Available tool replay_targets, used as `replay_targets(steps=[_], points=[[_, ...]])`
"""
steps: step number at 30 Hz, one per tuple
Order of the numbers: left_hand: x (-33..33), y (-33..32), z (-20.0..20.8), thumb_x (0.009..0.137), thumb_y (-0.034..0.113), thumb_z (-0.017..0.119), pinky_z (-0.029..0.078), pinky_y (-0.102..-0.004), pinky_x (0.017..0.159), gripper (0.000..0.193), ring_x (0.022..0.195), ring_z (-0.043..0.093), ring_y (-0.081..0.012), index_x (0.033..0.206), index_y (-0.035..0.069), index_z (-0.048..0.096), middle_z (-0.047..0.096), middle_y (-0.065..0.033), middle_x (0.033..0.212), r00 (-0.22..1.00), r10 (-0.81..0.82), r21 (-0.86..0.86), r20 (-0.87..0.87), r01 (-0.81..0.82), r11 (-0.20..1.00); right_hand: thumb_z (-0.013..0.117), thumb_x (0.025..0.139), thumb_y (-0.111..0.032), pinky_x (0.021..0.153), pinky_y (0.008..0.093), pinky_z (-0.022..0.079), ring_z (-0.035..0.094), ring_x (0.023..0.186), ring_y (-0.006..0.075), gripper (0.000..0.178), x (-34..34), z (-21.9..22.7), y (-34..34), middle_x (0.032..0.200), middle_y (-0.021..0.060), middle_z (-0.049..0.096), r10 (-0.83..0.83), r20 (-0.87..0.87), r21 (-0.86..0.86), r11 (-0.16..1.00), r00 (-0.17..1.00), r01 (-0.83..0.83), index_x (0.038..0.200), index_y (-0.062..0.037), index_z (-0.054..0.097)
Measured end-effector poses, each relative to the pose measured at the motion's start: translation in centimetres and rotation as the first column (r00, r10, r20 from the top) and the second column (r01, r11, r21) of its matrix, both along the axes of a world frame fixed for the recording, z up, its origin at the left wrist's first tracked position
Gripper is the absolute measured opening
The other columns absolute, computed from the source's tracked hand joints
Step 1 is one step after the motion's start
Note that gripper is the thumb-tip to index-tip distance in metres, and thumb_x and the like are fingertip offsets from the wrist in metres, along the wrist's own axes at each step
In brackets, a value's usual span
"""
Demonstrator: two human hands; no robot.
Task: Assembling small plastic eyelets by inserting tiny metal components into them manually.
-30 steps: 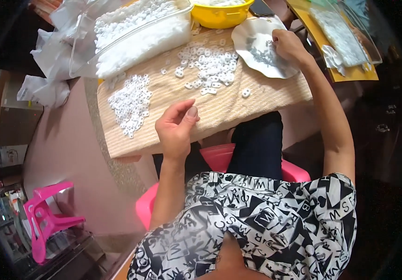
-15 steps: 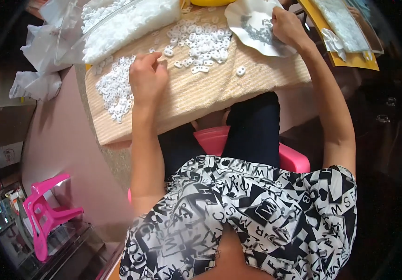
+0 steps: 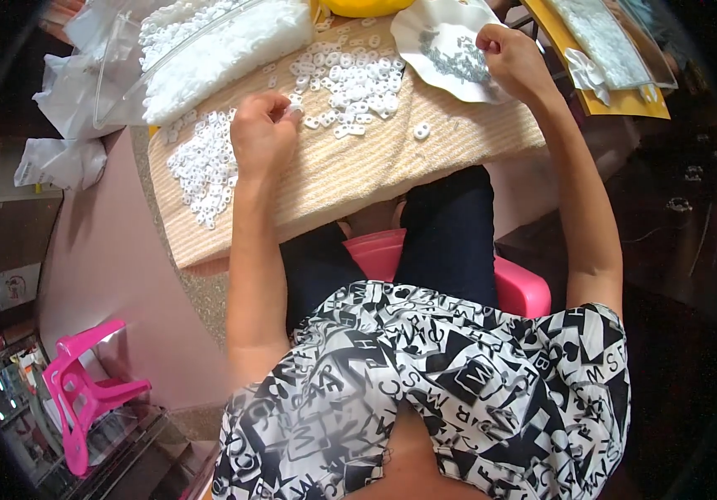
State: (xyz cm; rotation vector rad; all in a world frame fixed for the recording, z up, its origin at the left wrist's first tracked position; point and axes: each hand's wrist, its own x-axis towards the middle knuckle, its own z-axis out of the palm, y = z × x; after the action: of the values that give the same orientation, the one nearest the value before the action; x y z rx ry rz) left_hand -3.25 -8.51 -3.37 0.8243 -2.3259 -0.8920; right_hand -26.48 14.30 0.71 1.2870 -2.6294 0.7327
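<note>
My left hand point(image 3: 263, 137) is closed over the cloth-covered table, with a small white plastic piece point(image 3: 294, 112) pinched at its fingertips. Beside that hand, on its left, lies a pile of white two-holed plastic pieces point(image 3: 202, 162). A second heap of similar pieces point(image 3: 358, 79) spreads to its right. One single white piece point(image 3: 422, 131) sits apart nearer to me. Over the white wavy-edged plate point(image 3: 412, 40), which holds many tiny grey parts point(image 3: 456, 58), my right hand point(image 3: 515, 65) is closed, its fingertips pressed together. Whatever they may hold is too small to make out.
A clear container of white pieces point(image 3: 225, 62) stands at the back left, near crumpled plastic bags point(image 3: 62, 162). Behind the heap is a yellow object point(image 3: 367, 7). At the right lies a yellow board point(image 3: 625, 107) with a clear bag point(image 3: 604, 50). A pink stool point(image 3: 83, 392) is lower left.
The view has shifted slightly. My left hand's fingers have turned a little, with the white piece showing more clearly at their tips. My right hand remains closed over the plate.
</note>
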Motion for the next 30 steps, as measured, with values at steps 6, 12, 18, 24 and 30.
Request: replay_targets(steps=[6, 12, 18, 24, 30], points=[[0.7, 1.0, -0.3, 0.062, 0.005, 0.065, 0.044, -0.0347, 0.068, 0.015, 0.073, 0.056, -0.0266, 0.077, 0.003, 0.063, 0.058, -0.0147, 0.075, 0.984, -0.062, -0.246, -0.165, 0.020, 0.969, 0.053, 0.074, -0.007, 0.058, 0.0319, 0.044, 0.058, 0.061, 0.0228, 0.012, 2.3, 0.7, 0.6, 0.067, 0.0163, 0.059, 0.009, 0.118, -0.195, 0.981, 0.993, 0.015, 0.082, -0.0004, 0.058], [0.5, 2.6, -0.7, 0.060, 0.004, 0.064, 0.042, -0.0368, 0.065, 0.010, 0.066, 0.052, -0.0278, 0.069, 0.004, 0.062, 0.056, -0.0121, 0.071, 0.985, -0.144, -0.352, -0.094, 0.102, 0.930, 0.053, 0.083, -0.011, 0.057, 0.0179, 0.037, 0.046, 0.063, 0.0050, 0.013, 5.4, 1.7, 0.6, 0.070, -0.0005, 0.053, 0.166, 0.611, -0.422, 0.895, 0.774, 0.141, 0.085, 0.0007, 0.057], [1.6, 4.0, 0.5, 0.067, 0.000, 0.063, 0.042, -0.0253, 0.054, 0.010, 0.060, 0.053, -0.0170, 0.075, 0.001, 0.058, 0.056, -0.0063, 0.067, 0.928, -0.117, 0.106, -0.353, 0.164, 0.981, 0.054, 0.081, -0.013, 0.053, 0.0190, 0.038, 0.046, 0.057, 0.0062, 0.013, 10.4, 2.4, -0.9, 0.065, 0.0003, 0.054, 0.455, 0.698, -0.598, 0.795, 0.553, 0.101, 0.082, -0.0008, 0.058], [4.2, 8.3, 3.3, 0.074, 0.002, 0.064, 0.046, -0.0205, 0.053, 0.011, 0.066, 0.058, -0.0110, 0.082, -0.001, 0.057, 0.060, -0.0066, 0.073, 0.796, -0.033, 0.556, -0.604, 0.451, 0.698, 0.057, 0.080, -0.012, 0.052, 0.0201, 0.041, 0.049, 0.056, 0.0074, 0.014, 16.3, 2.1, -2.8, 0.065, 0.0027, 0.055, 0.576, 0.781, -0.617, 0.770, 0.241, 0.160, 0.079, 0.0013, 0.057], [6.0, 9.6, 4.0, 0.077, -0.001, 0.059, 0.051, -0.0252, 0.063, 0.016, 0.073, 0.061, -0.0178, 0.092, -0.006, 0.057, 0.061, -0.0131, 0.083, 0.747, 0.105, 0.707, -0.657, 0.562, 0.428, 0.055, 0.082, -0.009, 0.054, 0.0191, 0.041, 0.051, 0.059, 0.0081, 0.013, 17.9, 2.1, -2.6, 0.073, 0.0068, 0.060, 0.580, 0.799, -0.601, 0.773, 0.158, 0.204, 0.083, 0.0035, 0.056]])
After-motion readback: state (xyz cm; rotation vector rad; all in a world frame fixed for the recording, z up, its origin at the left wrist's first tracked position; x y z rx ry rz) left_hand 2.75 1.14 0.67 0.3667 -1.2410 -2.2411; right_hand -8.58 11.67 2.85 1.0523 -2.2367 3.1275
